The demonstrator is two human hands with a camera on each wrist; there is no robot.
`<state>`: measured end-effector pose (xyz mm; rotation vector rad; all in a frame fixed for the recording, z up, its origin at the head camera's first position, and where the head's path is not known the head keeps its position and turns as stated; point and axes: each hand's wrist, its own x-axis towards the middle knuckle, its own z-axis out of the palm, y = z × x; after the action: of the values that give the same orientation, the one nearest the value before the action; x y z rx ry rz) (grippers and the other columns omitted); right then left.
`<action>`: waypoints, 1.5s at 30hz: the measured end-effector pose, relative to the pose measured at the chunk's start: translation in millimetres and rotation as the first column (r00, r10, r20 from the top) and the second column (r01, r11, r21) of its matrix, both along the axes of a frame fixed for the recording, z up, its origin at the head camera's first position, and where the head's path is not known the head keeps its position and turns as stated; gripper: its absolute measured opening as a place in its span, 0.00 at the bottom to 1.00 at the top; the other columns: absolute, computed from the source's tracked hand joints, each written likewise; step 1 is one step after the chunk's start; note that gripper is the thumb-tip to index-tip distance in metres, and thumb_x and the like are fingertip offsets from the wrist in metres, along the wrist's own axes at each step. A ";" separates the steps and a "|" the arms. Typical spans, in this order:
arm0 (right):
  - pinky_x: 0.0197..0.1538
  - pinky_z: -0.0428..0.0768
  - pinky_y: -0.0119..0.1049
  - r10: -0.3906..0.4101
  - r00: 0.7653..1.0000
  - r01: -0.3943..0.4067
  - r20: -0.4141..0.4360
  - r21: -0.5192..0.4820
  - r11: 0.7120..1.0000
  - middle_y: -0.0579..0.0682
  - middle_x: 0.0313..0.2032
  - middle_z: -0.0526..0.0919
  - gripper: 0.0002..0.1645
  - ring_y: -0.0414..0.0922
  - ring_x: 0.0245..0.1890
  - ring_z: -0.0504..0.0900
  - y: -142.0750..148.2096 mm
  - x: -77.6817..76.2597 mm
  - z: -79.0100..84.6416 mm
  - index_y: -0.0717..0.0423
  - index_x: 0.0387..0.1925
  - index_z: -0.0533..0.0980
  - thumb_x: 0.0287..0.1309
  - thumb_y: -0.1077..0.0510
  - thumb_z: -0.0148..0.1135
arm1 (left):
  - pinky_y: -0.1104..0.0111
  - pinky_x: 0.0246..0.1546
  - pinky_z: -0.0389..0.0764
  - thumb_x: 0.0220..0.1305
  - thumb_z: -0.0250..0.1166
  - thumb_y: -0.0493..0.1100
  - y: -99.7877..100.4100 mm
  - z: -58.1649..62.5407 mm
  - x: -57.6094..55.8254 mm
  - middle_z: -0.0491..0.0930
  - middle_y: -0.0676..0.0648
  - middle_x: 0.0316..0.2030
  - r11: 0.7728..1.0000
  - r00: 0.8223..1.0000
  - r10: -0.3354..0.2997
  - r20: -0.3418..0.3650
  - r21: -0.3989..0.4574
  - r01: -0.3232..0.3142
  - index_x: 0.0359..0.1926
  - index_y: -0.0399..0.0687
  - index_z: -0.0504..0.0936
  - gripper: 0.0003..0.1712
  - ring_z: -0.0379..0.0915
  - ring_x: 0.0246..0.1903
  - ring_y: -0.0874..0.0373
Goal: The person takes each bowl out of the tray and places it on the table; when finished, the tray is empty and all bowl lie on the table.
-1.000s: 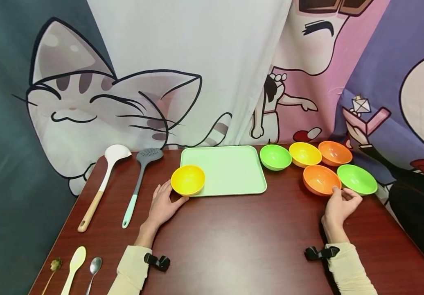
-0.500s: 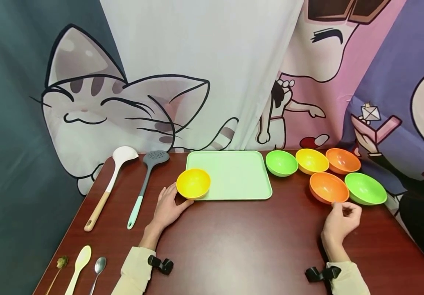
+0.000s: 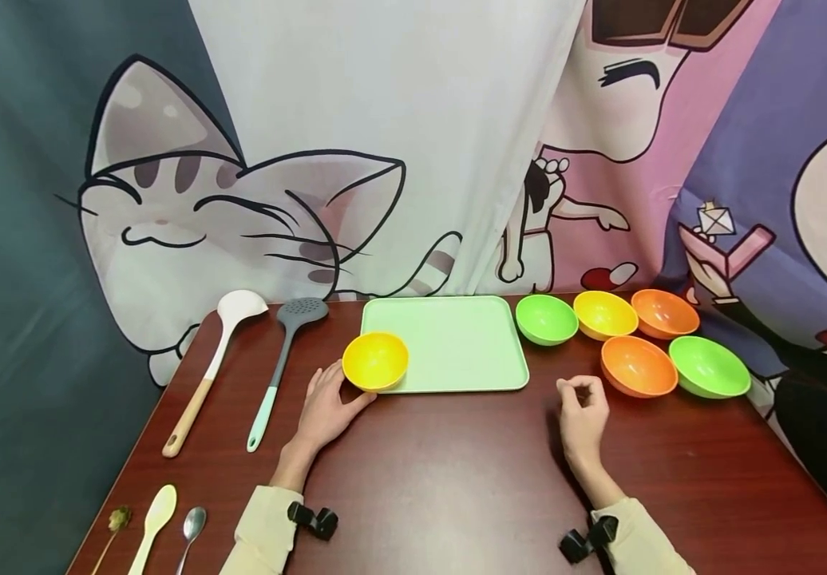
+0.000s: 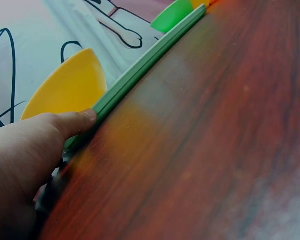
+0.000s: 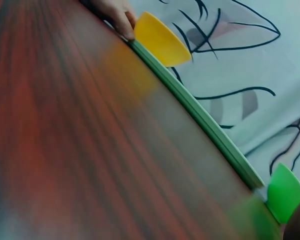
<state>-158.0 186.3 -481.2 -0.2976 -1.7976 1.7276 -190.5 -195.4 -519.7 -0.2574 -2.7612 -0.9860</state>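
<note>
A yellow bowl sits on the front left corner of a pale green tray. My left hand holds the bowl from its left side, thumb at the front by the tray's rim; the other fingers are partly hidden. In the left wrist view the thumb lies against the tray edge below the bowl. My right hand hovers over the table with loosely curled fingers and nothing in them, left of the near orange bowl and in front of a green bowl.
At the back right stand another yellow bowl, another orange bowl and a second green bowl. A ladle and a grey skimmer lie left. Several small spoons, including a cream spoon, lie front left. A curtain hangs behind.
My right hand has left the near orange bowl and moved left over the table. My left hand stays at the yellow bowl. The head view has shifted slightly.
</note>
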 end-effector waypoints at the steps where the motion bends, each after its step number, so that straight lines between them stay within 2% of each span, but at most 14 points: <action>1: 0.26 0.70 0.22 0.019 1.000 -0.019 0.001 -0.017 1.000 0.38 0.25 0.74 0.06 0.34 0.23 0.71 -2.1 -4.0 -3.9 0.72 0.31 0.70 0.59 0.72 0.59 | 0.41 0.75 0.47 0.59 0.70 0.63 -0.2 0.5 -0.5 0.71 0.43 0.68 1.000 1.000 -0.002 0.001 -0.002 0.002 0.72 0.47 0.67 0.47 0.62 0.71 0.45; 4: 0.24 0.71 0.23 0.081 0.997 -0.082 -0.004 -0.067 0.994 0.39 0.25 0.76 0.04 0.35 0.23 0.73 -10.0 -16.7 -18.3 0.67 0.32 0.71 0.60 0.71 0.60 | 0.41 0.75 0.47 0.58 0.70 0.64 -0.2 1.6 -1.5 0.72 0.43 0.67 1.000 1.000 -0.002 0.006 -0.008 0.002 0.72 0.47 0.67 0.47 0.62 0.71 0.46; 8: 0.28 0.78 0.25 0.161 0.987 -0.162 -0.024 -0.081 0.983 0.43 0.27 0.78 0.04 0.38 0.25 0.77 -31.0 -24.7 -26.5 0.72 0.34 0.72 0.60 0.73 0.59 | 0.41 0.75 0.47 0.58 0.69 0.64 -1.1 1.6 0.0 0.72 0.43 0.67 1.000 1.000 0.003 0.017 -0.008 -0.003 0.72 0.48 0.68 0.46 0.62 0.71 0.46; 12: 0.35 0.82 0.27 0.227 0.970 -0.234 -0.086 -0.084 0.969 0.43 0.28 0.78 0.02 0.40 0.27 0.79 -58.0 -29.1 -26.5 0.71 0.33 0.72 0.60 0.74 0.57 | 0.42 0.75 0.46 0.58 0.70 0.64 -2.1 2.3 1.9 0.72 0.43 0.68 1.000 1.000 0.012 0.026 -0.005 -0.012 0.72 0.48 0.67 0.46 0.62 0.71 0.46; 16: 0.35 0.84 0.29 0.273 0.946 -0.297 -0.177 -0.125 0.947 0.45 0.28 0.77 0.04 0.41 0.27 0.81 -84.3 -36.9 -25.2 0.68 0.32 0.72 0.60 0.75 0.56 | 0.42 0.75 0.46 0.59 0.69 0.65 0.2 3.6 -1.2 0.71 0.44 0.68 1.000 1.000 0.010 0.026 -0.002 -0.010 0.72 0.48 0.67 0.47 0.62 0.71 0.47; 19: 0.36 0.85 0.31 0.306 0.930 -0.334 -0.203 -0.124 0.934 0.47 0.28 0.77 0.03 0.43 0.28 0.82 -106.3 -39.8 -22.6 0.69 0.33 0.72 0.60 0.76 0.55 | 0.42 0.76 0.46 0.59 0.68 0.65 1.7 4.6 -2.6 0.71 0.44 0.68 1.000 1.000 0.007 0.026 0.005 -0.007 0.72 0.48 0.67 0.47 0.62 0.71 0.48; 22: 0.38 0.86 0.32 0.359 0.918 -0.377 -0.169 -0.097 0.921 0.50 0.32 0.76 0.02 0.41 0.32 0.81 -127.4 -41.8 -21.0 0.72 0.36 0.72 0.62 0.74 0.57 | 0.43 0.76 0.46 0.59 0.69 0.64 1.4 6.0 -2.5 0.71 0.44 0.68 1.000 0.999 0.014 0.031 0.005 -0.014 0.72 0.48 0.67 0.46 0.62 0.71 0.48; 26: 0.41 0.83 0.27 0.392 0.914 -0.402 -0.102 -0.101 0.910 0.62 0.40 0.78 0.12 0.41 0.40 0.80 -149.1 -44.6 -19.9 0.76 0.47 0.71 0.63 0.72 0.57 | 0.44 0.76 0.46 0.59 0.70 0.63 0.3 5.7 -1.4 0.71 0.43 0.68 1.000 0.999 0.017 0.038 -0.009 -0.017 0.72 0.47 0.68 0.46 0.62 0.71 0.47; 30: 0.47 0.80 0.26 0.397 0.914 -0.404 -0.083 -0.105 0.909 0.72 0.49 0.76 0.19 0.55 0.49 0.78 -167.0 -39.5 -7.7 0.77 0.54 0.68 0.63 0.72 0.56 | 0.43 0.76 0.46 0.58 0.70 0.64 -0.9 4.3 0.1 0.71 0.43 0.68 1.000 0.999 0.014 0.040 -0.011 -0.014 0.72 0.47 0.68 0.46 0.62 0.71 0.47; 34: 0.53 0.81 0.37 0.386 0.920 -0.390 -0.064 -0.050 0.920 0.72 0.54 0.74 0.20 0.64 0.55 0.76 -183.3 -31.0 8.0 0.75 0.56 0.68 0.65 0.69 0.57 | 0.44 0.76 0.46 0.58 0.70 0.63 -0.9 3.5 -0.9 0.71 0.42 0.68 1.000 0.999 0.017 0.042 -0.013 -0.016 0.71 0.46 0.68 0.46 0.62 0.71 0.46; 37: 0.58 0.79 0.49 0.391 0.920 -0.392 -0.039 -0.043 0.919 0.72 0.57 0.72 0.22 0.64 0.57 0.76 -194.1 -36.9 3.3 0.73 0.58 0.68 0.65 0.68 0.57 | 0.44 0.76 0.46 0.59 0.70 0.62 -0.8 2.8 -2.7 0.71 0.42 0.68 1.000 0.999 0.016 0.035 -0.009 -0.016 0.71 0.46 0.68 0.45 0.62 0.71 0.46; 40: 0.63 0.75 0.55 0.417 0.908 -0.419 -0.042 -0.059 0.906 0.72 0.60 0.70 0.24 0.64 0.61 0.74 -202.5 -48.3 -8.7 0.72 0.61 0.66 0.65 0.68 0.57 | 0.44 0.76 0.46 0.59 0.70 0.62 -0.6 2.1 -4.9 0.71 0.43 0.68 1.000 1.000 0.017 0.016 -0.003 -0.017 0.71 0.48 0.68 0.45 0.62 0.71 0.47; 45: 0.66 0.74 0.55 0.432 0.902 -0.433 -0.030 -0.042 0.901 0.67 0.62 0.71 0.23 0.59 0.66 0.72 -209.1 -56.2 -24.2 0.67 0.61 0.67 0.66 0.67 0.57 | 0.43 0.75 0.47 0.59 0.70 0.62 -0.6 2.3 -3.0 0.72 0.43 0.67 1.000 1.000 0.018 0.012 0.011 -0.018 0.71 0.48 0.68 0.45 0.63 0.70 0.47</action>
<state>-214.2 -22.8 -505.3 0.1147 -1.9120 2.0658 -193.5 -196.0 -517.5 -0.2254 -2.7633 -1.0010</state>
